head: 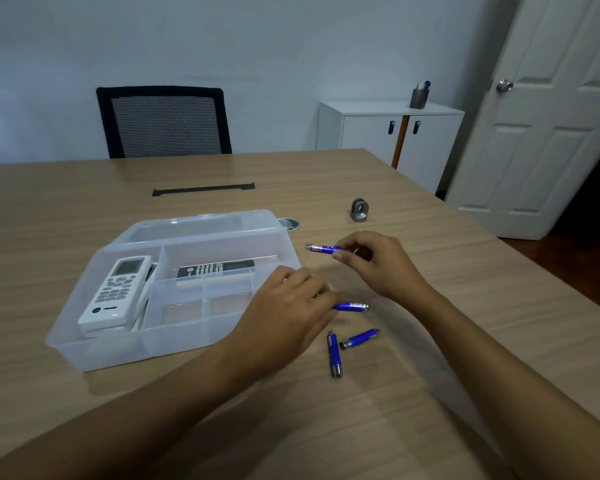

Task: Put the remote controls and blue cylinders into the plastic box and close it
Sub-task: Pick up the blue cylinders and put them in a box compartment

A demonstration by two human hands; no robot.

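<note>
A clear plastic box lies open on the wooden table, its lid folded back behind it. A white remote rests in the left compartment and a black remote in the back right one. My right hand holds one blue cylinder just right of the box, above the table. My left hand is closed on the end of a second blue cylinder lying on the table. Two more blue cylinders, one and another, lie loose nearby.
A small grey metal ring stand sits behind my right hand. A round cable grommet and a black cable slot are set in the table. A black mesh chair stands at the far edge; a white cabinet and door at right.
</note>
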